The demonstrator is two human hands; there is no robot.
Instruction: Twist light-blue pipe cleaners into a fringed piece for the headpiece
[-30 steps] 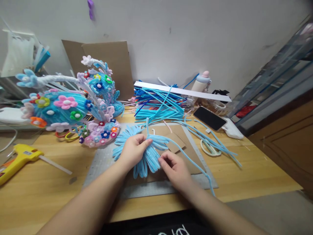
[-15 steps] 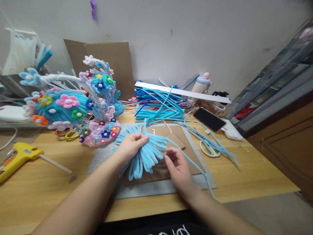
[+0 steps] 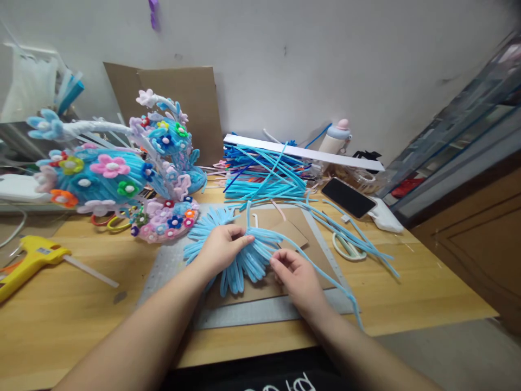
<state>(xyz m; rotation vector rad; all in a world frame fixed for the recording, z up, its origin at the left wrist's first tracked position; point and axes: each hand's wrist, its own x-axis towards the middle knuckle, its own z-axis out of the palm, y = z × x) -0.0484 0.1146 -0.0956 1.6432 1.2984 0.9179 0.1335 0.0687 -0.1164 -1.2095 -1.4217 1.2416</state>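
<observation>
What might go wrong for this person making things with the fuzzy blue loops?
The left hand pinches the looped blue bundle near its middle; if that grip eases, the loops might shift or splay.

The long blue strand trails past the right hand and over the mat's near edge, so the right forearm could snag it.

The yellow glue gun lies left of the left forearm; a wide sweep might knock it.

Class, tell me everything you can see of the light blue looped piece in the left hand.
The looped piece looks like fuzzy pipe cleaner, its many narrow loops fanned outward. A short end juts out; a long strand trails right. The left hand pinches its middle, partly hiding it; the right hand is at its edge, contact unclear. It is over cardboard.
</observation>
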